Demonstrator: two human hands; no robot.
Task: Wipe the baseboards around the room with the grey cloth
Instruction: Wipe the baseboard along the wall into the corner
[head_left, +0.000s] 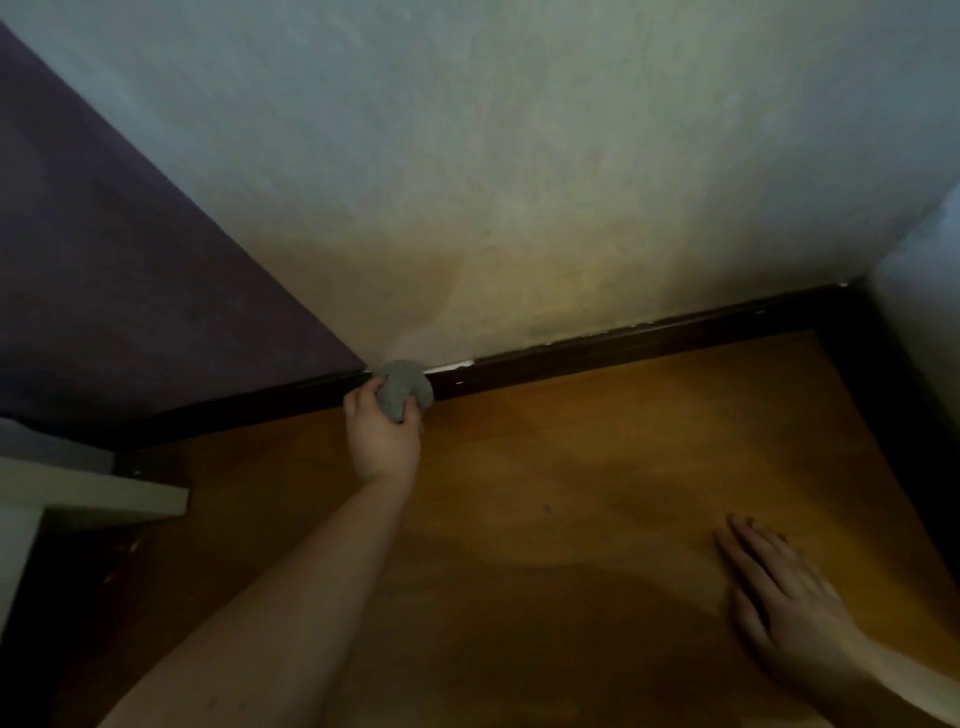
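A bunched grey cloth (402, 387) is pressed against the dark brown baseboard (623, 348) right at the corner where the purple wall meets the pale wall. My left hand (382, 434) grips the cloth from below, arm stretched forward. Along the foot of the pale wall the baseboard runs to the right and turns at the far right corner. My right hand (784, 592) lies flat on the wooden floor at the lower right, fingers straight and spread.
The orange-brown wooden floor (597, 467) fills the middle. A purple wall (114, 270) stands at the left, with a white ledge or furniture edge (88, 493) below it. A pale wall corner (924, 312) juts in at the right.
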